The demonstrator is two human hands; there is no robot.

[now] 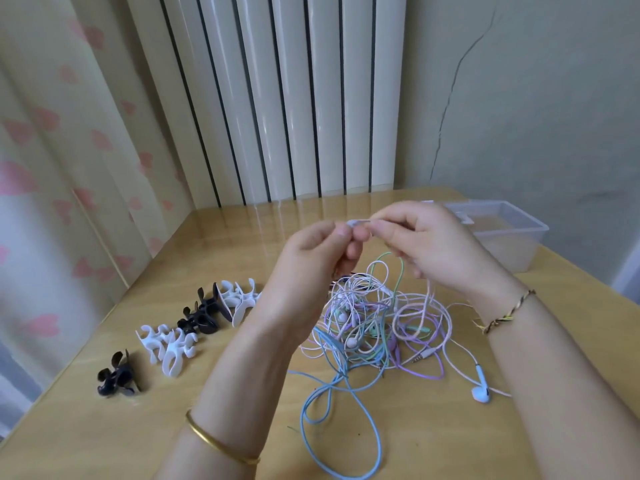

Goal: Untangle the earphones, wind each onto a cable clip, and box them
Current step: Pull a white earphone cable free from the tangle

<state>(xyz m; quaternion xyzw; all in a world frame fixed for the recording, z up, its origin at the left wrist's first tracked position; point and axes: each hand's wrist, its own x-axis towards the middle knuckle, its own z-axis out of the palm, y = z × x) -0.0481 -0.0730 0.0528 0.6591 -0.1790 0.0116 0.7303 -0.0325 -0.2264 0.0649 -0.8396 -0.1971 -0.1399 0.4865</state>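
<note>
A tangle of earphones (374,323) in pink, purple, green, white and blue cables lies on the wooden table (104,427). My left hand (311,258) and my right hand (426,244) are raised above it, fingertips meeting, both pinching a small pale earphone piece (356,223). A pink cable (429,292) hangs from my right hand into the pile. A white earbud (481,393) lies at the pile's right. Black and white cable clips (173,344) stand in a row to the left. A clear plastic box (509,233) sits at the back right.
A white radiator (284,98) stands behind the table, with a patterned curtain (52,168) to the left and a cracked wall (519,98) to the right. A long blue cable (346,427) loops toward the table's near edge.
</note>
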